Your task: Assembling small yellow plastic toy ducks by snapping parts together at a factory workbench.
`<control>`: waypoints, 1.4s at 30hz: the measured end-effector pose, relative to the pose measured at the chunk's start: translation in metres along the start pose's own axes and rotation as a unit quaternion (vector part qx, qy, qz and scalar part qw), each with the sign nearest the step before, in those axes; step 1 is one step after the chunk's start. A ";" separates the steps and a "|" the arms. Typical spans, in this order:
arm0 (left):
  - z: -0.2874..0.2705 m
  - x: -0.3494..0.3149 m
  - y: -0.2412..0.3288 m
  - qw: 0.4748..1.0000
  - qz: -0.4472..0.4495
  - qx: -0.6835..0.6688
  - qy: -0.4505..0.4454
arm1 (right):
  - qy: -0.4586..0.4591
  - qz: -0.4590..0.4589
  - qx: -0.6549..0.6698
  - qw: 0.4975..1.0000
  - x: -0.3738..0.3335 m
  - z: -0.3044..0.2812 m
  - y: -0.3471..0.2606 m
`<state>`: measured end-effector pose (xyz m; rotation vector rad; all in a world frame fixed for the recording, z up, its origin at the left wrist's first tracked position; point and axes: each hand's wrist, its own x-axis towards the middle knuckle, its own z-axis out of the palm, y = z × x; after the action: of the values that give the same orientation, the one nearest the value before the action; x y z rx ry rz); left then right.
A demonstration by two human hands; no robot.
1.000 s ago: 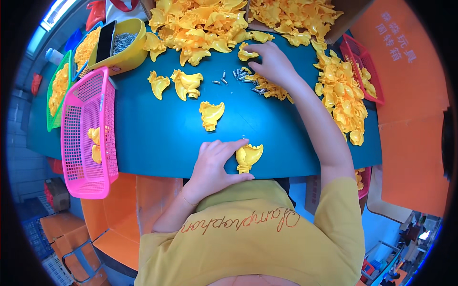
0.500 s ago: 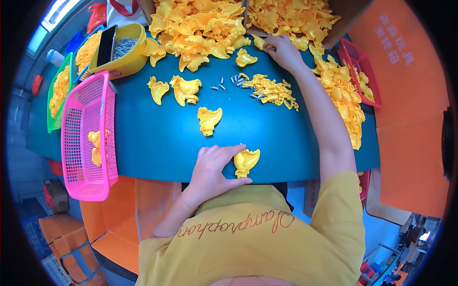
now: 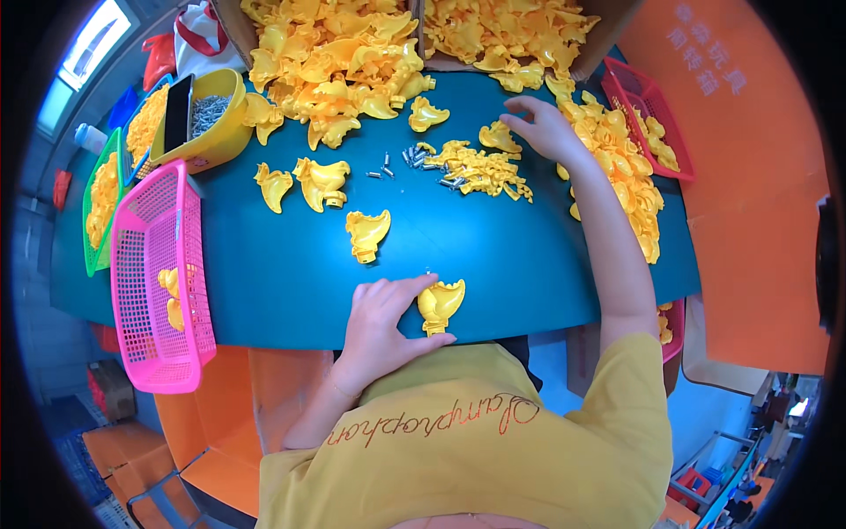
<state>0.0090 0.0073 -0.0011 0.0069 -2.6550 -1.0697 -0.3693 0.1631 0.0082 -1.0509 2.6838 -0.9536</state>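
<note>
My left hand (image 3: 385, 324) is at the table's near edge, its index finger and thumb closed on opposite ends of a yellow curved plastic shell (image 3: 443, 304). Farther off, my right hand (image 3: 542, 130) has its thumb and forefinger apart, just beside another yellow shell piece (image 3: 499, 137) on the table. Between the hands lies a loose heap of small yellow parts (image 3: 480, 167) with short metal pins (image 3: 414, 157) at its left side. A single yellow shell (image 3: 367, 235) rests beyond my left hand, and two more, including a larger one (image 3: 322, 181), lie farther left.
Large piles of yellow shells (image 3: 335, 62) spill from cardboard boxes at the back. A pink basket (image 3: 189, 291) stands left, near a yellow tub (image 3: 211, 123) of metal screws with a phone (image 3: 179, 110) against it. More pieces (image 3: 617, 172) and a red basket (image 3: 683, 172) are at right.
My right hand has come back from the far pile, and a yellow shell piece now lies nearer, by the small parts. My left hand keeps its grip; the whole view has shifted slightly.
</note>
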 end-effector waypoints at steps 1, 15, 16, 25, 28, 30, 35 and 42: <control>0.000 0.000 -0.001 1.000 -0.002 0.002 0.003 | -0.014 0.022 -0.007 1.000 -0.001 0.003 0.000; -0.003 0.001 -0.002 1.000 0.005 -0.009 -0.009 | -0.181 -0.037 0.177 0.967 0.076 0.057 -0.060; -0.002 0.000 -0.002 1.000 0.001 -0.007 -0.007 | -0.192 -0.046 0.163 0.967 0.079 0.063 -0.064; -0.004 -0.004 -0.003 1.000 0.000 -0.011 -0.005 | -0.286 -0.125 0.261 0.914 0.002 0.035 -0.134; 0.001 -0.004 -0.005 0.999 0.030 -0.017 -0.002 | -0.293 -0.190 0.181 0.920 -0.056 0.071 -0.133; 0.002 -0.005 -0.004 0.997 0.079 -0.016 -0.018 | -0.290 -0.129 0.167 0.933 -0.076 0.078 -0.147; 0.001 -0.003 -0.001 0.998 0.052 -0.009 -0.029 | -0.220 -0.178 0.281 0.917 -0.082 0.095 -0.149; -0.002 0.000 0.003 0.998 0.046 0.001 -0.045 | -0.279 -0.078 0.207 0.935 -0.099 0.064 -0.124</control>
<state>0.0101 0.0083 0.0026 -0.1654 -2.7054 -1.0619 -0.2032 0.1239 0.0186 -1.2178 1.8677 -0.9970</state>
